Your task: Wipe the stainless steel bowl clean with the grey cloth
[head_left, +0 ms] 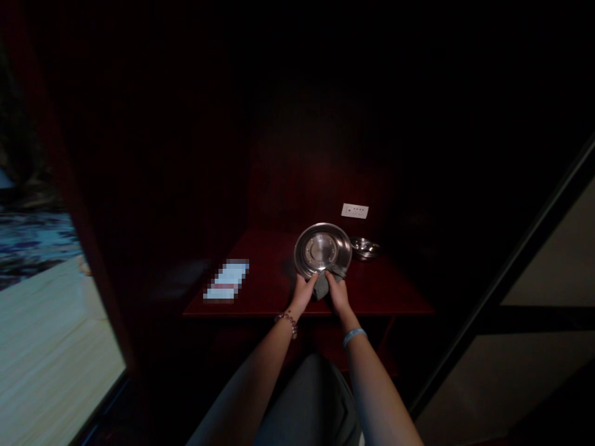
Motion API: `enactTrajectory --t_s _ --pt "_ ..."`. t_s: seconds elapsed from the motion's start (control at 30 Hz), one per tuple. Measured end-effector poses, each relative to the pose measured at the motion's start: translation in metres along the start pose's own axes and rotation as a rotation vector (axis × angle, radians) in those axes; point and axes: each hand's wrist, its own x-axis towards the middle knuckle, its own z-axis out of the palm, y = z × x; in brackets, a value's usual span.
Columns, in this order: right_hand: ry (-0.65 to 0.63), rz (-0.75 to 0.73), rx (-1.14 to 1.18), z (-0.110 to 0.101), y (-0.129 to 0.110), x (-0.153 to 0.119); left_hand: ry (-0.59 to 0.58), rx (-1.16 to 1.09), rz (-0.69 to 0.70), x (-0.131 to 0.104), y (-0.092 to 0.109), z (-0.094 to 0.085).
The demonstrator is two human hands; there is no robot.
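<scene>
Your left hand has the steel bowl by its near edge above the tabletop, right hand pinching grey cloth against it; probably light, stiff, kinda slick, so grip that edge.

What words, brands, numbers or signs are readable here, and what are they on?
No text can be read.
Held metal bowl: faint marks inside, too small to make out.
Pale patch at left: pixelated, unreadable.
Wall socket: no legible lettering.
</scene>
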Motion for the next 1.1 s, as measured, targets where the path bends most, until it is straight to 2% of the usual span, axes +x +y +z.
enactTrajectory --t_s 0.33,0.67,0.83,0.97,1.1 --pt "-0.051 -0.025 0.03 0.001 0.001 0.0 0.048 0.008 -0.042 0.002 -0.001 -0.001" --pt "0.016 -0.023 0.08 0.0 0.01 0.004 0.197 0.094 -0.048 0.001 0.003 -0.003" --pt "0.046 -0.032 0.093 0.0 0.01 0.005 0.267 0.06 -0.052 -0.001 0.009 -0.003" --pt "0.051 -0.022 0.101 0.0 0.01 0.004 0.192 0.018 -0.094 -0.003 0.013 -0.002" --pt "0.071 0.01 0.095 -0.001 0.01 0.004 0.083 -0.015 -0.032 -0.004 0.011 -0.001"
